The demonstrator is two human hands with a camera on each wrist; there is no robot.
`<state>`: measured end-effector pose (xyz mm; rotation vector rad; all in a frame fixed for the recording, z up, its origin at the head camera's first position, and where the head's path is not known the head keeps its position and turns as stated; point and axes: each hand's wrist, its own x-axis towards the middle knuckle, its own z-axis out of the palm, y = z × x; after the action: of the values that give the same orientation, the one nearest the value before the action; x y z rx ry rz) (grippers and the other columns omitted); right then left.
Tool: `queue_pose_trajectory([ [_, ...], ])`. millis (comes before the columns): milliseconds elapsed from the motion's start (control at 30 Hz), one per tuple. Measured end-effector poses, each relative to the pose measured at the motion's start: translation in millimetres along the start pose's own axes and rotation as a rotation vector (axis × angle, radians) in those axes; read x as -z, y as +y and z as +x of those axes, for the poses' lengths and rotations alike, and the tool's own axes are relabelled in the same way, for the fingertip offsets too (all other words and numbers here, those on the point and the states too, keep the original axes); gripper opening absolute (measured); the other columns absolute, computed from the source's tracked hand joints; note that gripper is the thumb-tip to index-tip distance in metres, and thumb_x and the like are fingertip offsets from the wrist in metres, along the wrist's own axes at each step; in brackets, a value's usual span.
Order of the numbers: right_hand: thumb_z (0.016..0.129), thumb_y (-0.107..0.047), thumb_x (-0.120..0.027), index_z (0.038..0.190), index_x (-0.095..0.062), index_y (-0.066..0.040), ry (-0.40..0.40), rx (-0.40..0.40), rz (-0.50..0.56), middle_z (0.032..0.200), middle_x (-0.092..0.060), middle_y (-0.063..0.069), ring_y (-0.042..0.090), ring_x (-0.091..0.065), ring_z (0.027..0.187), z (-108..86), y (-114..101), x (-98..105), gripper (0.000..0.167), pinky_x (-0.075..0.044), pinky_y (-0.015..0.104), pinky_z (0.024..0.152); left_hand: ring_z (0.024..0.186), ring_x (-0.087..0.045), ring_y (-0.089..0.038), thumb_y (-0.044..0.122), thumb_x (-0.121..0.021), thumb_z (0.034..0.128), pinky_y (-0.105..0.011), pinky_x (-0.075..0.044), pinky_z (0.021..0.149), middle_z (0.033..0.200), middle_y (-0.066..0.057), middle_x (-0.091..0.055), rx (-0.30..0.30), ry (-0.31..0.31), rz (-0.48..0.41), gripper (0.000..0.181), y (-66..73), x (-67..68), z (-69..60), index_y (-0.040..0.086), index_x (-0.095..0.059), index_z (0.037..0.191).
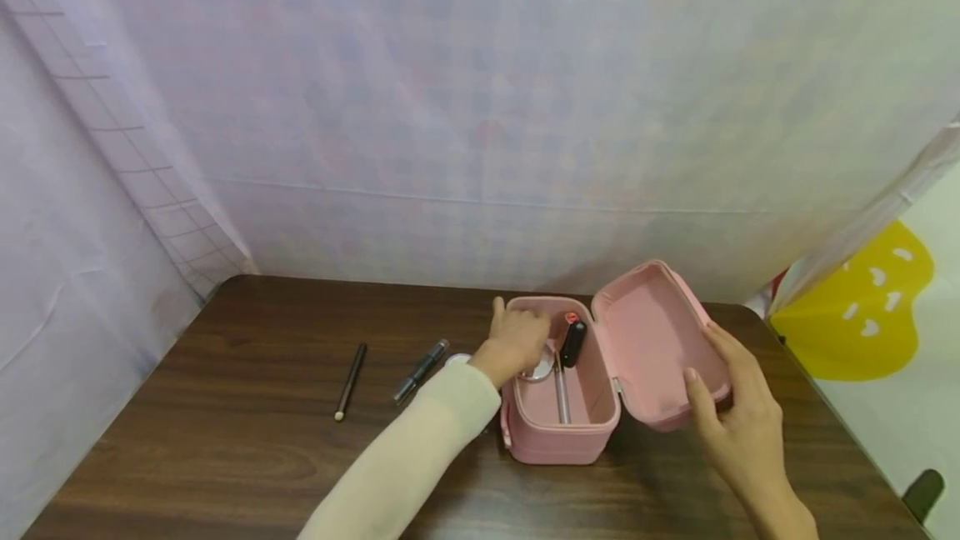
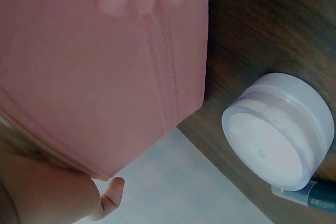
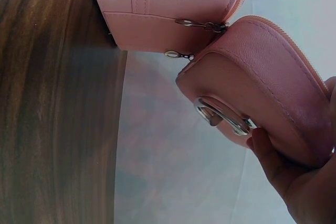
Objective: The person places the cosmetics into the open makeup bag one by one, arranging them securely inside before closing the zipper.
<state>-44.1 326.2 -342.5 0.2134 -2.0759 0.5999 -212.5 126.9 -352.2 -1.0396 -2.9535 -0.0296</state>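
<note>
A pink zippered cosmetic case stands on the table with its lid swung out to the right. My left hand reaches over the case's left rim; its fingertips are hidden inside, so whether they hold anything does not show. Under that hand lies a round, pale-lidded item. Beside it in the case are a black item with a red-topped one behind, and a slim silver stick. My right hand grips the lid's outer edge, its thumb near the metal handle in the right wrist view.
Left of the case, a clear round jar sits on the wooden table, close to a dark green tube. Farther left lies a black stick with a pale tip. A pale curtain hangs behind the table.
</note>
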Motion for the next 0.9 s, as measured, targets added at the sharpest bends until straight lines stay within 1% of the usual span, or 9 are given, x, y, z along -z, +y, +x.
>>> queue_pose_trajectory([
  [100,0.085,-0.011,-0.062,0.134,-0.052,-0.001,-0.025,-0.022,-0.001,0.136,-0.051,0.016,0.009,-0.043,0.125,-0.8,0.2,0.7,0.052,-0.029,0.011,0.099,0.116,-0.053,-0.02,0.024,-0.078,0.077,-0.057,-0.023,0.102,0.124,0.003,-0.06,-0.005,0.01,-0.074,0.048,-3.0,-1.4,-0.4,0.019,-0.058,0.121],
  [167,0.084,-0.01,-0.062,0.135,-0.052,-0.001,-0.033,-0.027,0.0,0.137,-0.051,0.016,0.009,-0.043,0.125,-1.1,0.1,0.6,0.052,-0.029,0.011,0.099,0.118,-0.052,-0.021,0.027,-0.079,0.0773,-0.059,-0.023,0.101,0.125,0.002,-0.06,-0.015,0.029,-0.135,0.052,-5.9,-1.4,-2.8,0.018,-0.057,0.124],
  [233,0.084,-0.01,-0.062,0.135,-0.052,-0.001,-0.034,-0.026,0.001,0.137,-0.051,0.016,0.009,-0.042,0.125,-1.0,0.4,0.4,0.052,-0.029,0.011,0.099,0.122,-0.049,-0.022,0.03,-0.079,0.0776,-0.062,-0.024,0.099,0.13,0.002,-0.057,-0.035,0.059,-0.208,0.057,-9.6,0.0,-6.6,0.021,-0.055,0.129],
  [300,0.084,-0.01,-0.062,0.133,-0.053,0.0,-0.02,-0.011,0.004,0.136,-0.052,0.016,0.011,-0.044,0.125,-0.3,0.5,-0.1,0.051,-0.03,0.011,0.099,0.125,-0.046,-0.022,0.032,-0.077,0.0789,-0.061,-0.026,0.097,0.132,0.002,-0.056,-0.056,0.101,-0.274,0.057,-14.7,2.1,-12.9,0.02,-0.055,0.13],
  [400,0.084,-0.011,-0.063,0.132,-0.054,0.0,-0.004,0.005,0.005,0.134,-0.053,0.017,0.012,-0.044,0.125,0.9,1.3,-0.6,0.05,-0.03,0.012,0.099,0.125,-0.046,-0.021,0.031,-0.074,0.081,-0.053,-0.029,0.093,0.134,0.0,-0.054,-0.086,0.186,-0.363,0.057,-26.0,6.6,-24.1,0.019,-0.054,0.132],
  [500,0.084,-0.012,-0.063,0.131,-0.055,0.001,0.008,0.012,0.004,0.133,-0.053,0.017,0.012,-0.045,0.124,1.1,2.5,-0.8,0.049,-0.03,0.012,0.099,0.121,-0.048,-0.021,0.029,-0.073,0.0825,-0.045,-0.032,0.085,0.13,-0.004,-0.056,-0.105,0.28,-0.451,0.051,-39.5,11.1,-35.6,0.014,-0.056,0.128],
  [600,0.084,-0.012,-0.063,0.13,-0.055,0.001,0.018,0.015,0.001,0.132,-0.054,0.018,0.011,-0.045,0.124,0.6,3.7,-0.7,0.048,-0.03,0.011,0.099,0.12,-0.048,-0.023,0.027,-0.075,0.0825,-0.044,-0.034,0.084,0.128,-0.006,-0.056,-0.115,0.345,-0.556,0.048,-52.1,13.5,-44.9,0.012,-0.057,0.125],
  [700,0.084,-0.012,-0.062,0.13,-0.055,0.001,0.021,0.013,-0.003,0.132,-0.054,0.018,0.01,-0.045,0.124,0.1,4.4,-0.4,0.048,-0.03,0.011,0.099,0.118,-0.049,-0.024,0.027,-0.075,0.0827,-0.046,-0.036,0.085,0.127,-0.005,-0.057,-0.105,0.367,-0.627,0.047,-62.5,11.6,-53.3,0.012,-0.058,0.124],
  [900,0.084,-0.012,-0.062,0.131,-0.055,0.001,0.019,0.01,-0.001,0.132,-0.054,0.018,0.01,-0.045,0.124,0.0,4.7,-0.6,0.049,-0.029,0.012,0.1,0.109,-0.055,-0.025,0.021,-0.079,0.0786,-0.052,-0.037,0.086,0.116,-0.008,-0.061,-0.094,0.372,-0.72,0.049,-77.4,1.7,-70.4,0.009,-0.059,0.122],
])
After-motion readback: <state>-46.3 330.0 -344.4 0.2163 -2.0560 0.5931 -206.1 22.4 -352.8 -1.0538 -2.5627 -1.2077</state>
